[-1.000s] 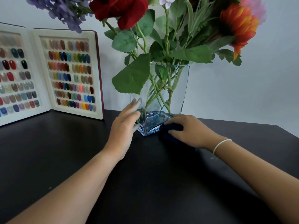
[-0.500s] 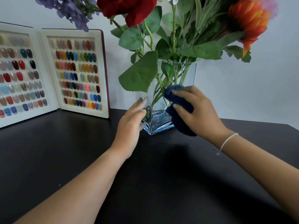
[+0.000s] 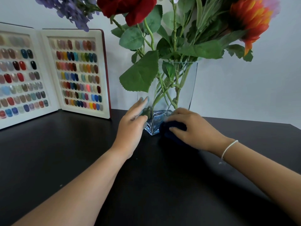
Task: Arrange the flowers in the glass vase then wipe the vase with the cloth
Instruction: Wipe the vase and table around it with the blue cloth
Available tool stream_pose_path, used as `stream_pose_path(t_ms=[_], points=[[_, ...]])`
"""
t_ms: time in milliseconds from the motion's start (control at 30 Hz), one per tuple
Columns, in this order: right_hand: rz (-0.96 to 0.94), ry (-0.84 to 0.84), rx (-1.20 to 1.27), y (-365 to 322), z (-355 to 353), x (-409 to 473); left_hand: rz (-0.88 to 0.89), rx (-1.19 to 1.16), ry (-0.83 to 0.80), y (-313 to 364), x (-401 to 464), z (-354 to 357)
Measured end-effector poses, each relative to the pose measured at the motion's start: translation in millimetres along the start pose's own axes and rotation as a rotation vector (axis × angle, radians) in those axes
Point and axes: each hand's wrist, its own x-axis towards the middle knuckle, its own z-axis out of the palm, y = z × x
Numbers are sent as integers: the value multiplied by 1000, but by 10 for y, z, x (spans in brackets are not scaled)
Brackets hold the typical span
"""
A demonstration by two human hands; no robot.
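on dark table, upright vase (image 3: 184,88); left grip (image 3: 132,126) flat, right grip (image 3: 193,129) clutching cloth (image 3: 169,128).

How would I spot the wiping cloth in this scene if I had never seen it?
Find the glass vase of flowers on the black table. At its base, on the side away from the nail colour chart, the right hand grips a dark blue cloth, the only soft, bunched thing there.

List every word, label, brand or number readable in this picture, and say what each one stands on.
None can be read. The open white nail-colour swatch book shows only rows of coloured tips, with no legible labels. The clear glass vase, the dark blue cloth and the black table carry no visible text.
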Motion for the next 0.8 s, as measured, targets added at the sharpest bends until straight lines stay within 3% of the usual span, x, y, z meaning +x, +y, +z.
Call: stream_pose_path(t_ms=[200,333,567,800], points=[[-5,518,76,-152,-306,321,-32,-44,-13,5,16,1],[-7,726,114,-216,-366,433,-33,-55,-17,11,18,6],[-113,468,66,-96,-109,207,-23,-44,-30,28,13,8],[-78,242,69,-55,-53,73,2,25,-2,2,12,13]])
